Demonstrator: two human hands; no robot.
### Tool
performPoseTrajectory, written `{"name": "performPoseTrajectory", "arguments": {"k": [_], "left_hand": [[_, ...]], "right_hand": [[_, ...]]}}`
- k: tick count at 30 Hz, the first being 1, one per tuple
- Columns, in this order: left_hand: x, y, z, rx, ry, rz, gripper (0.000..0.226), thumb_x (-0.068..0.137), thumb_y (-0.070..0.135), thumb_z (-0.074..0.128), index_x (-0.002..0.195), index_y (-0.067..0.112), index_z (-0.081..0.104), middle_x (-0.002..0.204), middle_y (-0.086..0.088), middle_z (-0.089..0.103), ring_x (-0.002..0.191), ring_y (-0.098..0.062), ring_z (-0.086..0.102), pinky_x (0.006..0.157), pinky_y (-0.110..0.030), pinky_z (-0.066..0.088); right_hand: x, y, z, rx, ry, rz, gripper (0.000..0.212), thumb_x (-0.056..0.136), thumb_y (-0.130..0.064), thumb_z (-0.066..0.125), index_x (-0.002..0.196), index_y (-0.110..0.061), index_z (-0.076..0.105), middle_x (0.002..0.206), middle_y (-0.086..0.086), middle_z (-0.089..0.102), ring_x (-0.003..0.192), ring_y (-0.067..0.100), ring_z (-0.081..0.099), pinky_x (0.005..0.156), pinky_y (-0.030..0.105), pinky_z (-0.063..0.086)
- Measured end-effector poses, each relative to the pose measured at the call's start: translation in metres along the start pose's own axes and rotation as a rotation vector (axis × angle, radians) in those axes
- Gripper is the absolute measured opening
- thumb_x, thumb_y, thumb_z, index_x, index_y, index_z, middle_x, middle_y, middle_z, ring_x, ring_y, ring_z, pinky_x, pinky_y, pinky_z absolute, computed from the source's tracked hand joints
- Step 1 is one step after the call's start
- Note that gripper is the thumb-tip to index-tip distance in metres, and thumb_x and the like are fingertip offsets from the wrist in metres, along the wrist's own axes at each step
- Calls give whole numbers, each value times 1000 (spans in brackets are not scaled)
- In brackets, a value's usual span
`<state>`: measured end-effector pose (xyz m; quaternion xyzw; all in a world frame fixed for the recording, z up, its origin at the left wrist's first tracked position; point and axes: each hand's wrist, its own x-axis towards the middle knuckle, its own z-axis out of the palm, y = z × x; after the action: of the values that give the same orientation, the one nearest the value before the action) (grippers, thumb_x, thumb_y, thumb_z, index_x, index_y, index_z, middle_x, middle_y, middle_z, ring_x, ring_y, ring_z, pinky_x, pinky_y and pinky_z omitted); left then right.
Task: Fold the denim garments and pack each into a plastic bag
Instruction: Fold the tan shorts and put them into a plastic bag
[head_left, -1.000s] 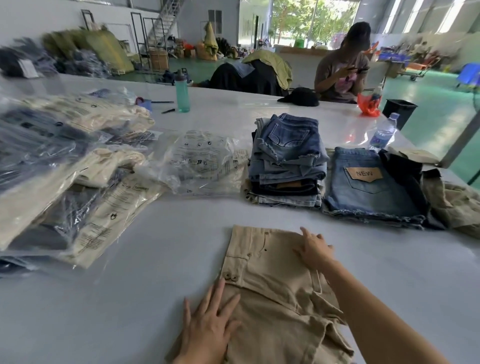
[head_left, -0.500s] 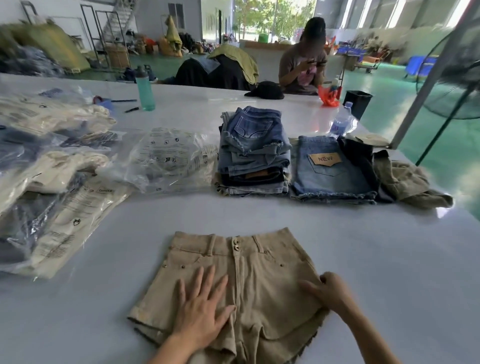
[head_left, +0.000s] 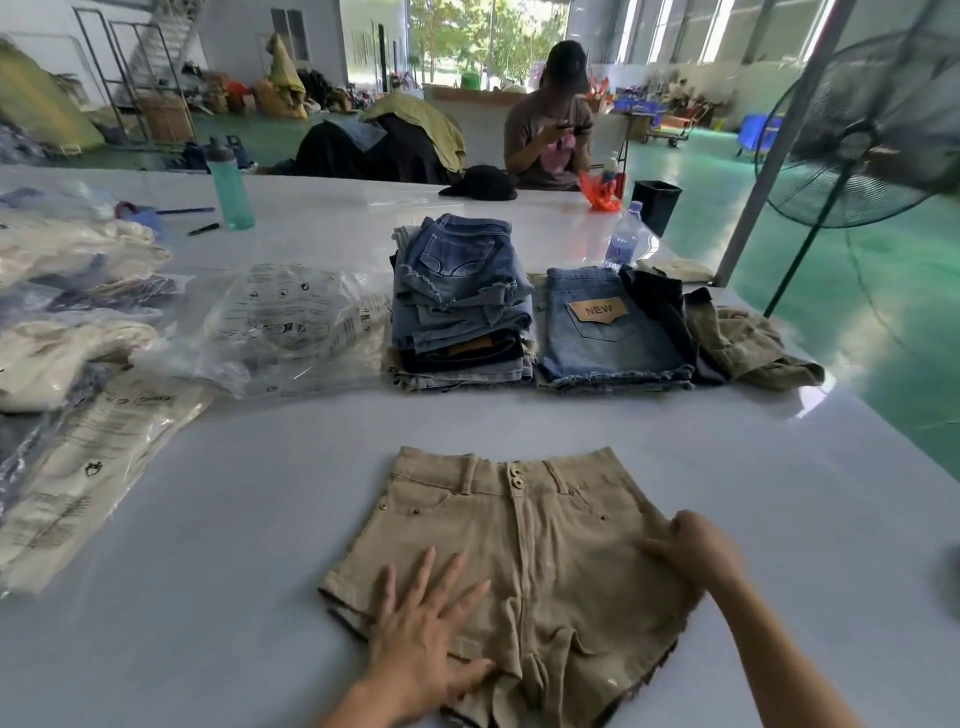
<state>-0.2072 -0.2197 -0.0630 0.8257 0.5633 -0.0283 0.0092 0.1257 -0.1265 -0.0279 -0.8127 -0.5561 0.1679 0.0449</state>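
Shorts (head_left: 524, 561) lie flat at 6 o'clock on the table (head_left: 779, 509). Left hand (head_left: 426, 629) presses open-fingered; right hand (head_left: 696, 551) pinches the 3 o'clock edge. Best smooth wrinkles before folding sideways.

Single head-worn wide-angle view, looking forward and steeply down across the white desk (head_left: 260, 519). Nearest the lens, at the lower edge, lie the tan shorts (head_left: 519, 545); mid-frame, the stack of folded denim (head_left: 462, 312); farthest, a seated person (head_left: 550, 119) and a standing fan (head_left: 872, 130) at right. Straight edges bow near the frame borders.
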Motion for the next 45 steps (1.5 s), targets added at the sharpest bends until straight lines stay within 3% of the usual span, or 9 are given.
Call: {"name": "performPoseTrajectory", "arguments": {"k": [5,8,11,17,19,29,36,40,45], "left_hand": [[18,-13,-7,-9,-24,-16,82,74,84,26,146,46,24,160,9,3,139,-27,-27,98,-49,-34],[14,2,-3,-65,-44,-19,87,72,87,23,133,32,54,148,-1,40,145,-28,10,108,-50,-7],[7,8,8,-27,22,68,97,53,90,36,123,29,63,149,1,38,146,-24,-4,104,-52,7],[10,6,-1,11,-51,42,107,63,94,22,150,32,17,160,0,5,140,-28,-28,99,-53,-31],[12,15,-1,-56,2,93,87,80,83,13,149,30,20,157,2,14,144,-27,-5,107,-53,-9],[11,62,9,-186,-55,128,91,80,75,17,150,25,-13,158,-6,-18,145,-29,-16,106,-57,4],[31,14,-35,-217,137,161,59,85,69,23,124,41,58,137,12,52,125,-6,49,102,-31,38],[24,-37,-8,-134,27,-51,63,92,64,18,150,38,15,159,5,-4,142,-12,-23,115,-49,-4],[10,-32,5,-124,115,-125,74,94,59,4,119,29,66,130,0,59,144,-20,-18,107,-41,4]], "right_hand": [[-26,-29,6,-257,280,-150,34,96,-34,48,125,-17,49,125,4,55,111,24,55,85,34,46],[-75,-74,49,-105,297,-608,51,88,-38,63,135,-22,50,145,6,45,129,25,48,101,46,42],[-118,-75,88,-236,58,-848,49,96,-59,21,141,-45,36,151,-16,29,144,9,19,113,44,12],[-62,27,42,-99,124,-122,65,97,-57,23,153,-26,11,160,-4,3,148,19,1,117,40,-1],[-53,39,31,130,227,120,69,95,-51,43,146,-5,32,154,17,26,143,30,20,116,39,15],[-52,3,29,829,136,154,17,75,-3,75,84,-5,61,83,17,63,71,28,57,64,37,44],[-32,29,-6,864,303,310,40,75,-5,78,110,1,60,94,17,59,86,33,57,77,39,45],[-38,41,-6,933,19,396,37,70,-23,84,65,-3,53,62,11,49,56,26,51,51,32,47],[-48,28,-13,1026,-63,283,22,79,-6,75,92,3,61,77,18,65,63,28,60,52,30,51]]}}
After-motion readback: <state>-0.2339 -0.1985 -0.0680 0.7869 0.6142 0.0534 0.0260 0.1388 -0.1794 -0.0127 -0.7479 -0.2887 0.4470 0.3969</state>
